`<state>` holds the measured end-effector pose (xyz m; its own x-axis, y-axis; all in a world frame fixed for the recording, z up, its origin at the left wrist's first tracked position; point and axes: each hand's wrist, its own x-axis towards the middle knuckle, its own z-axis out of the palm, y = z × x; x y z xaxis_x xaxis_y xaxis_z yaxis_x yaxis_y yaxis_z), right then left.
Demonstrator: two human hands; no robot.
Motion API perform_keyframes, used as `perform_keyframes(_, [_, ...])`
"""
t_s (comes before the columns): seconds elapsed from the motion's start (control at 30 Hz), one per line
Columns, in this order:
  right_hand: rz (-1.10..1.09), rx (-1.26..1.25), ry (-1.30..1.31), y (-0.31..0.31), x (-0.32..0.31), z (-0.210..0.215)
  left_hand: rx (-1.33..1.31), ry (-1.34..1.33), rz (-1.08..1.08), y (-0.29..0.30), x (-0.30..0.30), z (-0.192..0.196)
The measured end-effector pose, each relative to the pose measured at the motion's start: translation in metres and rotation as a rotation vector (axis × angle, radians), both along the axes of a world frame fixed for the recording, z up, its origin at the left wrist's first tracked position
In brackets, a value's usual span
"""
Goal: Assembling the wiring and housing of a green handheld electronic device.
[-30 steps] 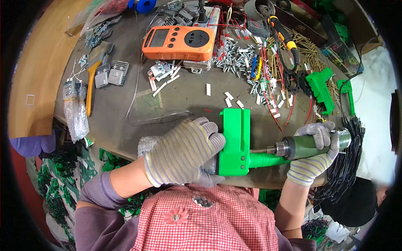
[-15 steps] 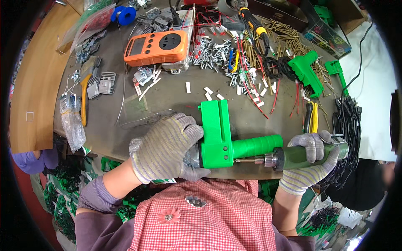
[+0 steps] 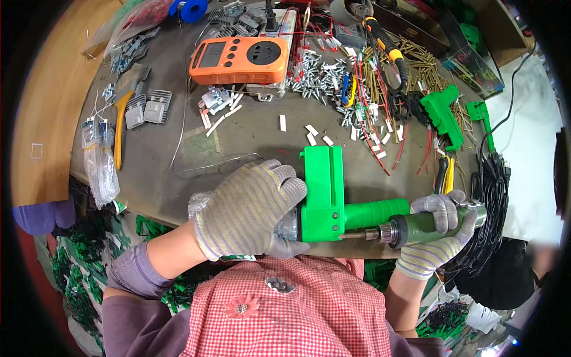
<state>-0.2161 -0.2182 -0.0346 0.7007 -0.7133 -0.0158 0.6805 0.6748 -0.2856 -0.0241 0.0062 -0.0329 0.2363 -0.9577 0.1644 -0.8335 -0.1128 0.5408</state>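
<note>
My gloved left hand (image 3: 250, 205) wraps round the left end of a bright green plastic housing (image 3: 321, 190) at the table's front edge. Clear plastic shows between that hand and the housing. A ribbed green handle (image 3: 377, 212) sticks out from the housing toward the right. In my gloved right hand (image 3: 437, 238) lies a dark green power screwdriver (image 3: 411, 229), held level with its bit pointing left. The bit's tip is at the housing's lower right edge, close to two small dark screws (image 3: 335, 222); I cannot tell whether it touches.
An orange meter (image 3: 238, 61) stands at the back, with silver screws (image 3: 315, 77) and long brass screws (image 3: 416, 56) piled to its right. Green parts (image 3: 443, 116), yellow-handled pliers (image 3: 445, 175) and black cables (image 3: 491, 184) lie right. A yellow-handled brush (image 3: 121, 128) lies left.
The whole view has shifted, so the table's things appear farther right. My left hand and the housing have come rightward, nearer my right hand. Both grips stay the same.
</note>
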Motion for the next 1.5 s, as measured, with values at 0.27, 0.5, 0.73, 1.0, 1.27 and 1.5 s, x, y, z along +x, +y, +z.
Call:
perform_keyframes(0.27, [-0.024,-0.061,-0.024,-0.01,-0.013,0.001,0.059,0.015,-0.029,0.0,0.003,0.001])
perform_keyframes(0.5, [0.029,-0.083,-0.05,-0.006,-0.004,-0.003,-0.017,-0.016,-0.013,-0.001,0.001,0.001])
perform_keyframes(0.73, [0.024,-0.076,-0.114,0.001,-0.003,-0.008,0.049,0.014,0.014,-0.006,-0.002,0.004])
perform_keyframes(1.0, [-0.025,-0.069,-0.061,0.013,-0.004,-0.001,-0.006,0.0,0.028,-0.004,-0.004,0.001])
perform_keyframes(1.27, [0.005,-0.062,-0.185,0.013,-0.006,0.0,0.016,0.012,0.031,-0.007,-0.006,0.007])
perform_keyframes(1.5, [0.095,-0.191,0.181,-0.068,-0.023,0.022,0.02,0.017,0.04,0.003,-0.001,0.005])
